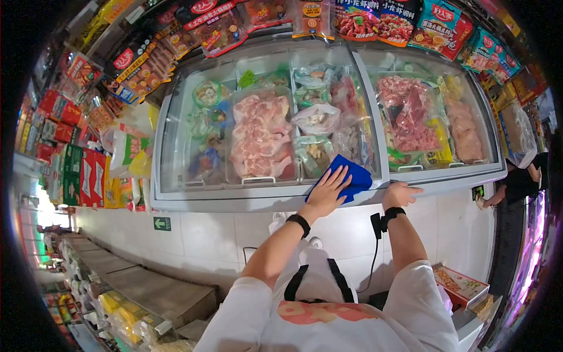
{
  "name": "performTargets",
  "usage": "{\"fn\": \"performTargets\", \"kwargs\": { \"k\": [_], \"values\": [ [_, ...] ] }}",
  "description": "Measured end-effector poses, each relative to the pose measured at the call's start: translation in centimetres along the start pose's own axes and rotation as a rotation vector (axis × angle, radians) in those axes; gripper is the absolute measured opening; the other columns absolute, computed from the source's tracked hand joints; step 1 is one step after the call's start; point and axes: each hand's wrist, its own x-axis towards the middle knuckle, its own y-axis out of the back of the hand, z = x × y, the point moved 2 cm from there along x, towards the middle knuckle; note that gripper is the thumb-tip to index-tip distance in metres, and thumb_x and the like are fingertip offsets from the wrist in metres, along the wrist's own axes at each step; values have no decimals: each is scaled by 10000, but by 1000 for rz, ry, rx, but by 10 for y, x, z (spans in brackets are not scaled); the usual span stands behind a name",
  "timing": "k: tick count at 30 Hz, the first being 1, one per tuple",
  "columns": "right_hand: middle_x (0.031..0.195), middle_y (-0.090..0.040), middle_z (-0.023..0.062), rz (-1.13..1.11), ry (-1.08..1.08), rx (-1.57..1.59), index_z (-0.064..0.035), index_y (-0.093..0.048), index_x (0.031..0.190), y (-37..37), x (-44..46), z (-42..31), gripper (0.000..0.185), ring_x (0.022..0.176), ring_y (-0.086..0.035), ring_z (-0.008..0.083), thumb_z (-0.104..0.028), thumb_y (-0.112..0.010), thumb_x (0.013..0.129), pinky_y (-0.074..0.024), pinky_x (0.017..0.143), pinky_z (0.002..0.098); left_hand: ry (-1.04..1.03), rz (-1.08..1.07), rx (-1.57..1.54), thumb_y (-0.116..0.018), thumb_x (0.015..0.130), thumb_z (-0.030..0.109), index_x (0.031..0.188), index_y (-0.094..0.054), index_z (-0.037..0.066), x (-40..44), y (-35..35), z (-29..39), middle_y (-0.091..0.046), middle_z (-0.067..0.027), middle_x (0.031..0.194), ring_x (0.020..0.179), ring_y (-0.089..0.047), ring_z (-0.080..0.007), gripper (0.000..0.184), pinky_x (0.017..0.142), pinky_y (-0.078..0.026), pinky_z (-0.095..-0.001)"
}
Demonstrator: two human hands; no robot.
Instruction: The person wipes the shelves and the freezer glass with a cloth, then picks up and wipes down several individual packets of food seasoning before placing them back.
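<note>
My left hand (327, 192) lies flat on a blue cloth (355, 179), its fingers stretched out and slightly apart. The cloth rests over the front edge of the left glass lid (214, 170) of a chest freezer, near the middle post. To the right, my right hand (400, 196) is curled at the freezer's front rim (451, 183), with one finger pointing right. Under the glass, trays of sliced raw meat (262, 135) and bagged food (316, 119) show through. Beneath the right lid sits red and minced meat (409, 111).
Seasoning packets (214, 26) line the shelf behind the freezer. Boxes and bags (91, 176) stand at the left. A printed carton (460, 286) is at lower right. A dark cable (375, 258) hangs below my right wrist. Part of another person (522, 182) shows at far right.
</note>
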Motion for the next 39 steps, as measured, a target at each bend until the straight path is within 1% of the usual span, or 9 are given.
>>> {"fn": "performTargets", "kwargs": {
  "k": [5, 15, 20, 23, 26, 31, 33, 36, 39],
  "values": [
    [1216, -357, 341, -3, -4, -2, -106, -24, 1469, -2, 0, 1, 683, 1032, -494, 497, -277, -403, 927, -476, 826, 536, 14, 53, -152, -576, 850, 202, 1435, -305, 133, -42, 17, -18, -236, -93, 1508, 1399, -204, -234, 649, 1151, -149, -399],
    [1215, -354, 350, -7, 1, 43, -110, -22, 1470, 0, 0, 2, 690, 1017, -491, 512, -360, -400, 950, -480, 817, 539, 571, 295, 36, -560, 794, 111, 1395, -381, 124, -217, 59, -129, -269, -100, 1498, 1385, -236, -273, 627, 1122, -179, -444],
    [1229, -349, 348, 5, 8, 47, -107, -22, 1470, -4, 1, 3, 693, 1023, -492, 510, -376, -393, 950, -480, 819, 539, 645, 424, 167, -564, 786, 127, 1365, -401, 102, -223, 33, -132, -301, -109, 1482, 1370, -269, -273, 602, 1114, -185, -462],
    [1225, -359, 341, 48, 11, -13, -110, -34, 1471, -13, 6, 5, 695, 1027, -494, 504, -387, -395, 945, -479, 821, 537, 764, 658, 216, -602, 744, 139, 1309, -462, 70, -192, 9, -113, -369, -123, 1442, 1340, -316, -297, 587, 1097, -207, -487],
    [1223, -372, 333, 52, 6, 15, -117, -53, 1471, -10, 6, 5, 695, 1021, -508, 487, -394, -403, 939, -483, 812, 527, 567, 382, 155, -655, 676, 174, 1348, -420, 51, -139, 2, -66, -283, -165, 1479, 1374, -258, -308, 723, 1093, -216, -480],
    [1191, -416, 321, 49, -19, -22, -122, -85, 1469, -11, 8, 7, 675, 991, -544, 463, -394, -400, 938, -488, 793, 511, 322, 286, -30, -682, 678, 210, 1380, -377, 62, -84, 7, -15, -298, -150, 1476, 1373, -272, -281, 779, 1118, -196, -432],
    [1156, -455, 315, 86, 23, -30, -139, -113, 1468, -20, 13, 14, 647, 957, -568, 461, -418, -375, 946, -495, 775, 514, 306, 278, -41, -688, 679, 210, 1378, -379, 65, -88, 15, -25, -301, -141, 1476, 1370, -279, -274, 778, 1120, -204, -425],
    [1147, -465, 324, 124, -47, -20, -160, -152, 1462, -19, 13, 10, 607, 930, -580, 461, -436, -345, 957, -497, 765, 532, -29, 80, 25, -742, 614, 168, 1383, -378, 92, -125, 43, -71, -334, -110, 1462, 1345, -330, -243, 855, 1125, -239, -391],
    [1142, -469, 331, 135, -9, -7, -165, -179, 1455, -23, 20, 14, 610, 923, -580, 476, -509, -264, 957, -496, 764, 544, 152, -27, -62, -746, 593, 120, 1401, -360, 124, -185, 68, -120, -314, -97, 1475, 1361, -301, -243, 896, 1122, -229, -397]
  ]
}}
